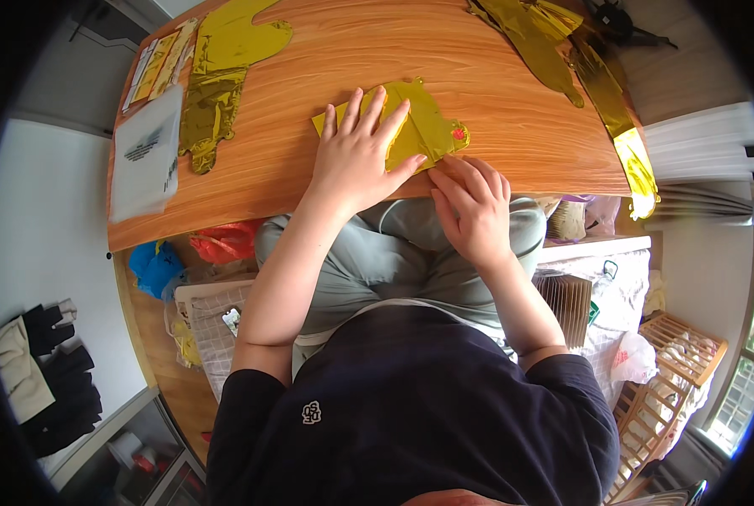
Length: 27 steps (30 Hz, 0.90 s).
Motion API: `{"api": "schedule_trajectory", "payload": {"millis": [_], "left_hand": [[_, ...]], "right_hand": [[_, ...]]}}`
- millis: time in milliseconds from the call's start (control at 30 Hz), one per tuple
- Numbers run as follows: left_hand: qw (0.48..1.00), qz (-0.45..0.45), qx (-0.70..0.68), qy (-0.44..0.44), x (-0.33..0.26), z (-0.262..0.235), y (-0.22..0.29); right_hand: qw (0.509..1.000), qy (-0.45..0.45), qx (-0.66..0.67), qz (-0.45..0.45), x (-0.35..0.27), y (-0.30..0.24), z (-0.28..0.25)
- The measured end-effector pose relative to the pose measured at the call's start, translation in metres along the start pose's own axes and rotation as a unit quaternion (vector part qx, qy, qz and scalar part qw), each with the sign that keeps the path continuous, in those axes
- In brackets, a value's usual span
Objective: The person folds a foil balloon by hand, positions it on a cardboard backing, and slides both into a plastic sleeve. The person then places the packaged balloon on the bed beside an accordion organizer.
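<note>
A deflated gold foil balloon (432, 122), folded flat, lies near the table's front edge. A small red mark shows by its rounded right corner. My left hand (356, 156) is pressed flat over its left half, fingers spread and thumb stretched to the right. My right hand (478, 207) rests at the balloon's near right edge, its fingertips touching the foil and the tabletop. Those fingers are loosely bent, with the thumb apart below them, and I see nothing gripped in them. Part of the foil is hidden under my left hand.
The wooden table (326, 42) holds another flat gold foil piece (216, 84) at left, beside a translucent plastic bag (146, 156) and several small packets (159, 63). More gold foil (545, 59) lies far right, with a strip (634, 164) hanging over the edge. A black object (617, 21) stands behind.
</note>
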<state>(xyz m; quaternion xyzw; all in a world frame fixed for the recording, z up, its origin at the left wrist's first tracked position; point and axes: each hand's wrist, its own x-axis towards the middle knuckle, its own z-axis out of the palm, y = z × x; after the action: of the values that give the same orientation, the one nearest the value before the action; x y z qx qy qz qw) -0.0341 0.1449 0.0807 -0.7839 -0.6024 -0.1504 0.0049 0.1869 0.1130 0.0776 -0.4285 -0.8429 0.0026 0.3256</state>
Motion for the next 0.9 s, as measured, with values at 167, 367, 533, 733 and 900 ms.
{"api": "schedule_trajectory", "payload": {"millis": [167,367,533,733,900], "left_hand": [[1.000,-0.001,0.014,0.001,0.000,0.003,-0.001],[1.000,0.003,0.023,0.017,-0.007,0.001,-0.008],[0.999,0.008,0.015,0.040,-0.026,-0.001,-0.012],[0.998,-0.031,0.036,-0.041,-0.062,-0.024,-0.016],[0.999,-0.030,0.019,-0.026,-0.128,-0.043,-0.017]], "right_hand": [[0.999,0.002,-0.054,0.007,0.000,-0.002,0.004],[0.992,-0.019,-0.116,0.051,-0.011,-0.031,0.009],[0.993,-0.007,-0.096,0.073,-0.017,-0.050,0.005],[0.987,-0.049,-0.153,0.017,-0.040,-0.084,0.014],[0.983,-0.028,-0.179,0.031,-0.082,-0.131,0.016]]}}
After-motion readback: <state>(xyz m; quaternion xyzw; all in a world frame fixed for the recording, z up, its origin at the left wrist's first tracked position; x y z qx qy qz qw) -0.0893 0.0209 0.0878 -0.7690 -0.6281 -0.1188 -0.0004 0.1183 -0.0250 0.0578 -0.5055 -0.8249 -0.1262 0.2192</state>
